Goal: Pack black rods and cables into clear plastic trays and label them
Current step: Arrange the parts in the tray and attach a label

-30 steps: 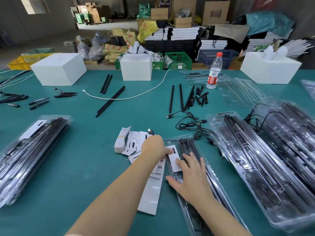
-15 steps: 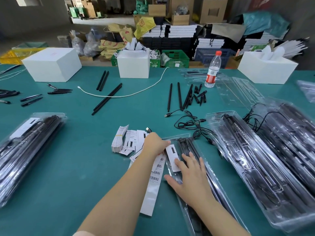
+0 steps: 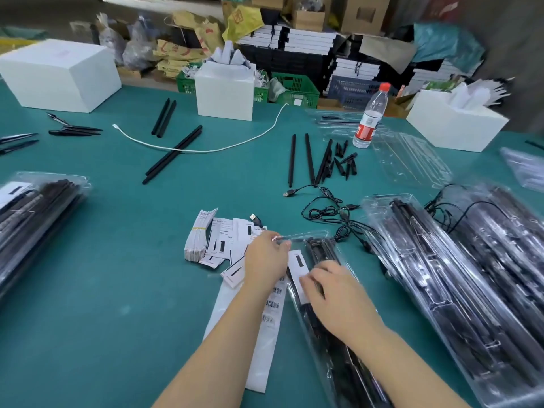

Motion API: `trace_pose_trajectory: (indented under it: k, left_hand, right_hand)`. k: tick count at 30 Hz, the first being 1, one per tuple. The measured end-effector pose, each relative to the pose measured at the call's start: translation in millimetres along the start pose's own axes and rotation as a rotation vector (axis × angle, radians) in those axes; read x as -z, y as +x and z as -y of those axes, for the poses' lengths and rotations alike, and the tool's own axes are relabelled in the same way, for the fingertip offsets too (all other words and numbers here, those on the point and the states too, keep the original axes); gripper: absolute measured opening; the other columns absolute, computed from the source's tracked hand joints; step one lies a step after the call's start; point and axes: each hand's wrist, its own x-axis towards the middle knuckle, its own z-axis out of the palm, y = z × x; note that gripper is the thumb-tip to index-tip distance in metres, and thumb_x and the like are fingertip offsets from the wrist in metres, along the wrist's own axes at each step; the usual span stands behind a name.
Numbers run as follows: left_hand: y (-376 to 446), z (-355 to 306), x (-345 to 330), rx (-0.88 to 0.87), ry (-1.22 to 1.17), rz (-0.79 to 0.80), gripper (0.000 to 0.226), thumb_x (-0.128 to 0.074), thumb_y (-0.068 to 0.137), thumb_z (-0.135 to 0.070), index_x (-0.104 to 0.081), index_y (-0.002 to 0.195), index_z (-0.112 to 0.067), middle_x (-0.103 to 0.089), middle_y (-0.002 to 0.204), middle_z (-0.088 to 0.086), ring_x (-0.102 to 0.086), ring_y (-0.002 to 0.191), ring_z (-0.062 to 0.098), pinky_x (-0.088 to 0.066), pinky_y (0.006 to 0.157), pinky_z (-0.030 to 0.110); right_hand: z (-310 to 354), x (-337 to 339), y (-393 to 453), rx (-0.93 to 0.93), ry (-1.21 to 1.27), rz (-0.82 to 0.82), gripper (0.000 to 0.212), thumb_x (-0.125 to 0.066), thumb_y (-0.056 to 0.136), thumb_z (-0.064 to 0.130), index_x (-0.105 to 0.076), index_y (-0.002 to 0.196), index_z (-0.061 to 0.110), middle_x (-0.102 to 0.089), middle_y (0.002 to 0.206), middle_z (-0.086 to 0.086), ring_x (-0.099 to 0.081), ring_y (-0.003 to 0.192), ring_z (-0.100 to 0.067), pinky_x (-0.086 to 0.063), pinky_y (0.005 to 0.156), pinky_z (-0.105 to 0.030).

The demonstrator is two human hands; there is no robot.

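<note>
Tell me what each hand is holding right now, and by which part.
The left hand pinches the clear tray at its top left corner. The right hand lies on the white label, pressing rather than gripping.

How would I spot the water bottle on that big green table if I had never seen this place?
Start at the white box on the far right of the green table. Just left of it, beside some empty clear trays, stands the water bottle. It is the only upright clear bottle there, with a red cap and a red label, while its neighbours are flat black rods.
</note>
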Motion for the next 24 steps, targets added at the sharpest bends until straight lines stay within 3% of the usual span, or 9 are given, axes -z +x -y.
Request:
trace_pose_trajectory:
  k: [3, 5, 9, 11, 13, 16, 19, 21, 24]
  left_hand:
    - [0, -1, 1, -0.023, -0.080, -0.002, 0.024, -0.064, 0.095, -0.030, -0.065, 0.112, -0.014, -0.065, 0.085, 0.001, -0.061, 0.082, 0.021, -0.048, 0.074, 0.033]
    - [0, 0, 1, -0.033, -0.132, 0.002, 0.020, -0.065, 0.094, -0.029, -0.065, 0.108, -0.014, -0.065, 0.084, 0.000, -0.061, 0.079, 0.019, -0.051, 0.075, 0.034]
    - [0, -2, 3, -0.074, -0.272, 0.012, 0.014, -0.066, 0.092, -0.027, -0.067, 0.103, -0.019, -0.069, 0.088, -0.003, -0.063, 0.081, 0.013, -0.046, 0.069, 0.028]
    - [0, -4, 6, -0.095, -0.343, 0.011, 0.013, -0.066, 0.092, -0.029, -0.068, 0.103, -0.022, -0.070, 0.090, -0.003, -0.064, 0.082, 0.014, -0.050, 0.073, 0.030]
    - [0, -5, 9, -0.110, -0.427, 0.013, 0.011, -0.067, 0.093, -0.027, -0.070, 0.103, -0.023, -0.071, 0.087, -0.002, -0.062, 0.073, 0.013, -0.050, 0.070, 0.031]
    - [-1, -6, 11, -0.120, -0.526, 0.024, 0.010, -0.068, 0.093, -0.025, -0.070, 0.103, -0.025, -0.072, 0.088, -0.002, -0.059, 0.071, 0.006, -0.049, 0.070, 0.027]
    - [-1, -7, 10, -0.097, -0.602, 0.055, 0.010, -0.069, 0.093, -0.022, -0.070, 0.103, -0.021, -0.072, 0.093, -0.002, -0.061, 0.075, 0.006, -0.047, 0.067, 0.023]
    - [-1, -6, 9, -0.031, -0.674, 0.099, 0.012, -0.069, 0.092, -0.019, -0.069, 0.104, -0.015, -0.068, 0.086, -0.003, -0.054, 0.061, 0.004, -0.041, 0.057, 0.020]
    - [0, -4, 9, 0.084, -0.777, 0.154, 0.015, -0.070, 0.092, -0.016, -0.068, 0.104, -0.008, -0.059, 0.070, -0.001, -0.041, 0.046, 0.004, -0.029, 0.041, 0.018]
  right_hand:
    - [-3, 19, 42, -0.036, 0.144, 0.032, 0.023, -0.049, 0.100, 0.028, -0.064, 0.117, 0.024, -0.057, 0.127, 0.007, -0.062, 0.101, -0.016, -0.050, 0.087, -0.033]
    - [-2, 27, 73, -0.039, 0.197, 0.072, 0.036, -0.050, 0.100, 0.020, -0.054, 0.136, 0.025, -0.055, 0.136, 0.006, -0.068, 0.096, -0.013, -0.050, 0.085, -0.029]
    - [3, 36, 123, -0.174, 0.453, 0.434, 0.046, -0.046, 0.102, 0.010, -0.041, 0.147, 0.019, -0.051, 0.142, -0.003, -0.069, 0.053, -0.013, -0.041, 0.042, -0.020]
    - [7, 43, 139, -0.129, 0.397, 0.555, 0.037, -0.049, 0.101, 0.009, -0.052, 0.137, 0.015, -0.064, 0.124, -0.012, -0.065, 0.050, -0.011, -0.037, 0.039, -0.020]
    - [13, 54, 149, -0.076, 0.294, 0.610, 0.023, -0.054, 0.099, 0.011, -0.063, 0.119, 0.017, -0.071, 0.089, -0.017, -0.059, 0.046, -0.008, -0.037, 0.039, -0.019]
    - [18, 72, 158, -0.085, 0.263, 0.670, 0.014, -0.058, 0.097, 0.008, -0.068, 0.104, 0.014, -0.061, 0.050, 0.002, -0.053, 0.038, -0.004, -0.037, 0.037, -0.018]
    - [21, 78, 158, -0.096, 0.234, 0.686, 0.010, -0.061, 0.095, 0.005, -0.067, 0.101, 0.010, -0.062, 0.053, 0.001, -0.055, 0.042, -0.006, -0.040, 0.038, -0.018]
    - [22, 76, 156, -0.110, 0.235, 0.669, 0.009, -0.064, 0.093, 0.004, -0.068, 0.098, 0.009, -0.061, 0.068, -0.008, -0.053, 0.046, -0.009, -0.043, 0.041, -0.019]
    - [23, 72, 155, -0.135, 0.256, 0.656, 0.009, -0.066, 0.091, 0.002, -0.069, 0.090, 0.011, -0.058, 0.068, -0.010, -0.050, 0.044, -0.009, -0.043, 0.041, -0.020]
